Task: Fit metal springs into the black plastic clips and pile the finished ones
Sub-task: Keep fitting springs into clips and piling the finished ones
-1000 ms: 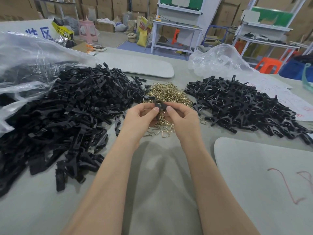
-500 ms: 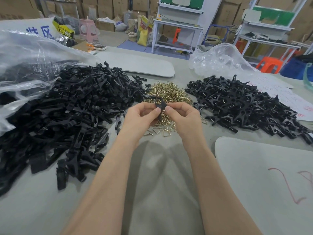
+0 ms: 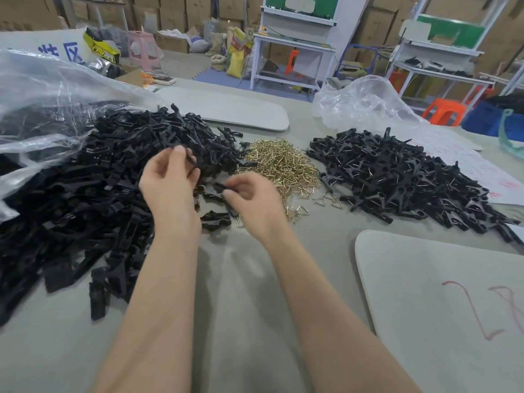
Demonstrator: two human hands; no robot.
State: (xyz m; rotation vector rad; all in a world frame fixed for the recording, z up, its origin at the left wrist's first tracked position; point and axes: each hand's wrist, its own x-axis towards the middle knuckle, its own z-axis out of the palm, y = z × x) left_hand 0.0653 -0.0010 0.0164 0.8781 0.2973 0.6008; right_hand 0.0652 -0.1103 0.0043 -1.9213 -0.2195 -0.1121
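Left hand (image 3: 170, 191) pinching a slim matte-black clip piece (image 3: 191, 160), right hand (image 3: 252, 201) pinching a second clip piece (image 3: 220, 187), both blurred

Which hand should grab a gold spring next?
Probably the right hand: it sits beside the springs, while the left hand is over the loose clips, farther away. Both pinch black pieces.

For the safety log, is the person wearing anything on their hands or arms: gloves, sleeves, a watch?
No. The left hand and right hand are bare, without gloves. Both forearms are uncovered to the frame's bottom edge: no sleeves, watch or bracelet show.
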